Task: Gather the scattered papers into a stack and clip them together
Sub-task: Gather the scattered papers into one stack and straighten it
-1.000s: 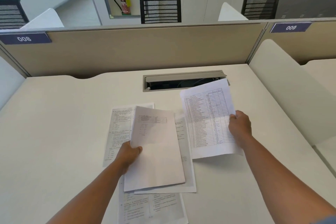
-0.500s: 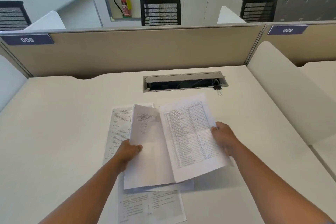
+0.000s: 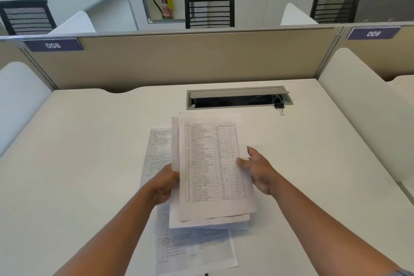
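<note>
A loose stack of white papers (image 3: 212, 163) is held above the desk, a printed table sheet on top. My left hand (image 3: 164, 182) grips the stack's left edge. My right hand (image 3: 257, 169) touches the right edge of the top sheet, thumb on the paper and fingers spread. Two more printed sheets lie flat on the desk: one (image 3: 156, 148) pokes out to the left of the stack, another (image 3: 195, 251) lies below it near the front edge. A small black binder clip (image 3: 280, 106) rests on the desk at the right end of the cable slot.
The white desk (image 3: 89, 163) has a grey cable slot (image 3: 237, 98) with its lid up at the back. A beige partition (image 3: 179, 58) closes the far side and white side dividers (image 3: 358, 107) stand on both sides. Chairs stand beyond.
My right hand brought the table sheet leftward and laid it on top of the papers in my left hand. The binder clip, earlier hidden by that sheet, is now uncovered.
</note>
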